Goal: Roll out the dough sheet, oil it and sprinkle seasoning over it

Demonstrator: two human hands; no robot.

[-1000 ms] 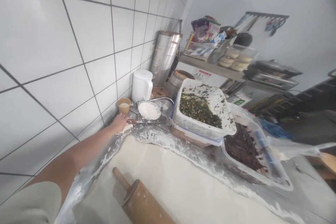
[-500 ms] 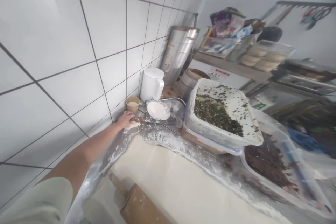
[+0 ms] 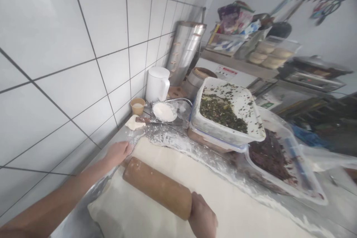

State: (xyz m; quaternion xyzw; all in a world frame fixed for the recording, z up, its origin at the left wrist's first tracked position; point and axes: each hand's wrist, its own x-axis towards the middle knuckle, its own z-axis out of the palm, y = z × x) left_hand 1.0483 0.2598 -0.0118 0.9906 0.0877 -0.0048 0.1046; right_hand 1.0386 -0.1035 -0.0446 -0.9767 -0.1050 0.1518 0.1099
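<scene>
A wooden rolling pin (image 3: 157, 187) lies across a broad sheet of pale dough (image 3: 223, 197). My right hand (image 3: 203, 215) is closed round its right handle, which the fingers hide. At the other end my left hand (image 3: 119, 153) is closed over the left handle, with only a short bit of handle showing below the fingers. Beyond my left hand sits a small lump of dough (image 3: 133, 122), with the brown handle of a long-bladed tool (image 3: 142, 119) resting against it. White flour (image 3: 175, 143) is scattered along the dough's far edge.
A bowl of white powder (image 3: 164, 112), a tan cup (image 3: 137, 106) and a white jug (image 3: 157, 84) stand by the tiled wall. At the right are a tub of chopped green filling (image 3: 260, 134) and a tub of dark filling (image 3: 312, 195). Shelves stand behind.
My left hand has let go of the brown-handled tool and come back to the rolling pin. My right hand has come into view on the pin, which has moved away from me.
</scene>
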